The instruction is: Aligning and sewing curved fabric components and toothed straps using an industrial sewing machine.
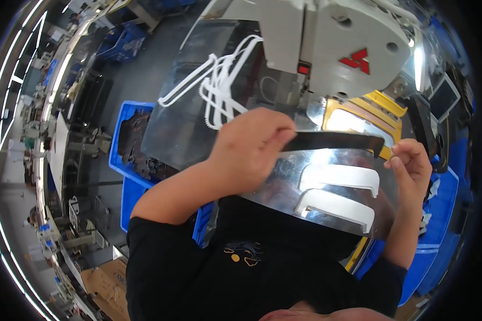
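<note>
My left hand (251, 147) pinches the left end of a long black strip (337, 141) and holds it level above a shiny metal plate (284, 187) with two white curved slots. My right hand (411, 160) hovers just off the strip's right end, fingers loosely curled, with a small gap between them and the strip. Right behind the strip rises the white head of a sewing machine (348, 48). My black shirt fills the lower middle.
A yellow frame (383, 104) lies under the machine head. White plastic hangers (219, 88) rest on the grey table at the back left. A blue bin (124, 115) of dark pieces stands to the left, a small screen (444, 96) at right, cardboard boxes (107, 278) lower left.
</note>
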Demonstrator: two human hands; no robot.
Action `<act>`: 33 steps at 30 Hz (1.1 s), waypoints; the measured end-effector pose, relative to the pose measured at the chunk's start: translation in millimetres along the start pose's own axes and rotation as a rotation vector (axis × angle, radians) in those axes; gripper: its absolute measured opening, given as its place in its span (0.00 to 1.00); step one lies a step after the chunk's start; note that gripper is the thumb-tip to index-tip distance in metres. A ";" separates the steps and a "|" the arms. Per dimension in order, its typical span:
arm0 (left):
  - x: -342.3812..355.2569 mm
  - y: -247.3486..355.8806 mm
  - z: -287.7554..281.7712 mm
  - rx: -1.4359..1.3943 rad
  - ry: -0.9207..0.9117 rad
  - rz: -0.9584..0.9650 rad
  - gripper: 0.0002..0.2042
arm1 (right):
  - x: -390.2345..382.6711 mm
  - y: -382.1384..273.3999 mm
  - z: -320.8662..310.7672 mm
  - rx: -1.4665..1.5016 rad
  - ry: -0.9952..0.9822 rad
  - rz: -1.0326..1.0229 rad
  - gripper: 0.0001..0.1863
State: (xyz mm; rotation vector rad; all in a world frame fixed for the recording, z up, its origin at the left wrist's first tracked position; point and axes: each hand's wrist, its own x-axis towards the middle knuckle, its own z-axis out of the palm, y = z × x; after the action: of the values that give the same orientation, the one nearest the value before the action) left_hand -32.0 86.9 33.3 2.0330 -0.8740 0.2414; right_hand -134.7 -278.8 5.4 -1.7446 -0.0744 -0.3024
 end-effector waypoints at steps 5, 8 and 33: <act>-74.4 -64.1 -99.2 0.157 0.545 -0.460 0.07 | 6.9 13.0 -4.4 -0.065 -0.013 0.122 0.11; -142.5 -120.0 -179.7 0.108 0.828 -0.612 0.07 | 13.0 22.1 -8.9 -0.055 -0.075 0.120 0.10; -32.6 -160.7 -207.1 0.688 0.614 -0.456 0.13 | 19.8 28.4 5.0 -0.199 -0.146 0.151 0.06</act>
State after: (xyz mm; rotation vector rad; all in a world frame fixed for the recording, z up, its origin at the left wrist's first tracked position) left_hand 82.1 325.1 34.9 2.4823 0.0921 0.9430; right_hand -108.6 -281.9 -17.8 -1.9563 -0.0179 -0.0732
